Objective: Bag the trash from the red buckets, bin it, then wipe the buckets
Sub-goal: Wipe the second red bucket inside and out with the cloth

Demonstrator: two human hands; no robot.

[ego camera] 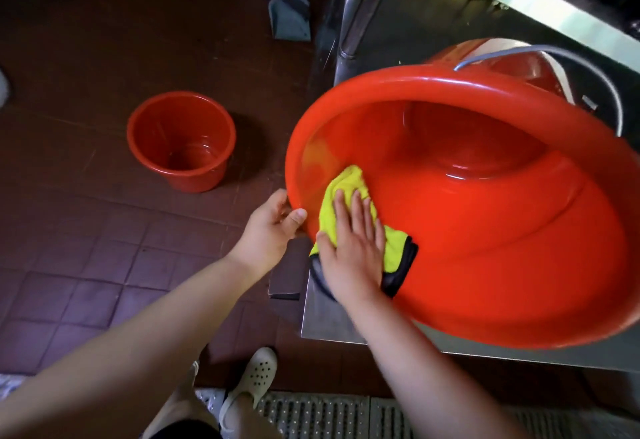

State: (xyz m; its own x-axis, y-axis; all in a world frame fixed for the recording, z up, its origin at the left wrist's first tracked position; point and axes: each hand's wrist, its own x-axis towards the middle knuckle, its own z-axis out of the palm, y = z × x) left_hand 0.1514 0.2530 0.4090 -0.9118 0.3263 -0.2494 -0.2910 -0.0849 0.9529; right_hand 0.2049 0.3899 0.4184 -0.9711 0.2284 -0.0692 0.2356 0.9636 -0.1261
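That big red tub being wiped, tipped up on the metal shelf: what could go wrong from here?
1. The big red tub sits tilted at the metal shelf edge, steadied only by the left hand gripping its rim; a hard push might slide it off.
2. The right hand presses the yellow cloth with flat fingers, so it could slip on the glossy wall.
3. The small red bucket stands on the floor, possibly a trip hazard.
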